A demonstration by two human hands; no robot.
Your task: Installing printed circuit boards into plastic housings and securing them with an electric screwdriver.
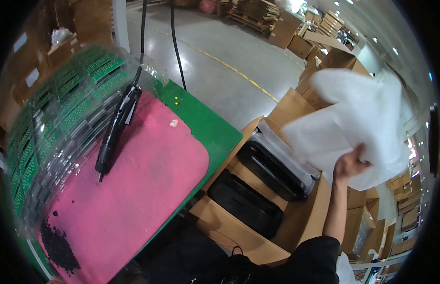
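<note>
My right hand (352,166) is raised at the right, its fingers closed on a white packing foam sheet (366,118) that is smeared by motion. Below and left of it stands an open cardboard box (319,208). Inside lie two long black plastic housings (246,203), one beside a whitish wrapping sheet (288,156). Only a sliver of my left hand (55,280) shows, by the lower left table edge, with its fingers hidden. On the pink mat (149,189) a black electric screwdriver (116,132) leans against the stacked trays, bit downward.
Clear plastic trays with green circuit boards (71,113) stack along the green table's (215,125) left side. A pile of small black screws (60,248) lies on the mat. Cables (175,42) hang beyond. More cardboard boxes (333,61) stand at the right and back.
</note>
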